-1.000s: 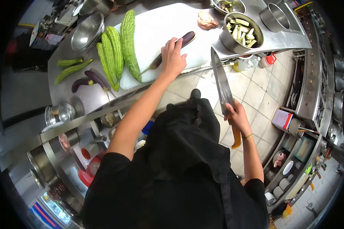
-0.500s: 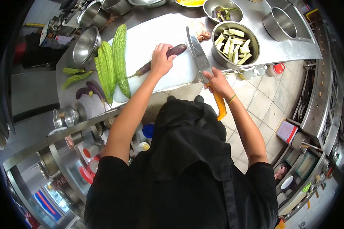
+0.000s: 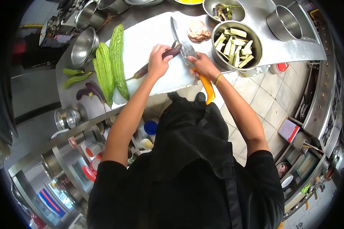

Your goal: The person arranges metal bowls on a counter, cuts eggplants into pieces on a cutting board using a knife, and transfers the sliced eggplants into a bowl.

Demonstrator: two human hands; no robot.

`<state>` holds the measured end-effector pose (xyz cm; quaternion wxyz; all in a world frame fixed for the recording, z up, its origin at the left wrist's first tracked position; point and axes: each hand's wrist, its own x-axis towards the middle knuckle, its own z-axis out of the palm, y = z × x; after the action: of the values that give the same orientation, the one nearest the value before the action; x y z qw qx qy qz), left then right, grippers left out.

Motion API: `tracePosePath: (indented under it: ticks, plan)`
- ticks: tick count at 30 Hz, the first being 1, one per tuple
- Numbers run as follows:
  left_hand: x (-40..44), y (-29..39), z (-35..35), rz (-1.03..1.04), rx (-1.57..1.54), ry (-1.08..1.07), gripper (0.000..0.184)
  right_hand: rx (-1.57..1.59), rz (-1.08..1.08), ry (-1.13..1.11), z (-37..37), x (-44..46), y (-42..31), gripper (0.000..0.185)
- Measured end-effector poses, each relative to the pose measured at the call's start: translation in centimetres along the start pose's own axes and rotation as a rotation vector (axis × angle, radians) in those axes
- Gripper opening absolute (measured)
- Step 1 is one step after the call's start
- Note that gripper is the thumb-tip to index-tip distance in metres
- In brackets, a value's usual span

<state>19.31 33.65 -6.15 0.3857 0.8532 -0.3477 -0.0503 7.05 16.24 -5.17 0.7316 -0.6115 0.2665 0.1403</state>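
Note:
My left hand is closed around a purple eggplant, which lies slantwise on the white cutting board. A large knife with an orange handle is gripped in my right hand. Its blade meets the eggplant's right end, where a pale patch shows. Left of the eggplant, long ridged green gourds lie along the board's edge. Beyond the knife sits a crumpled brownish-pink heap, its kind unclear.
To the right stands a steel pot of pale eggplant sticks, with a bowl of eggplant trimmings behind it. An empty steel pot is farther right. At left are a colander, small purple eggplants and small green gourds.
My right hand has brought the knife leftward, from beside the board's right edge to the eggplant's right end. My left hand stays on the eggplant, shifted slightly left.

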Motion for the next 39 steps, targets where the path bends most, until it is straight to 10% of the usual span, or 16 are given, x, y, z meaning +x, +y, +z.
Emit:
tracePosePath:
  ticks: [39]
  plan:
    - [-7.3,-5.9,-6.1,-0.130,-0.155,0.089,0.024,-0.183,-0.008,0.174,12.7,-1.8,3.1,0.027]
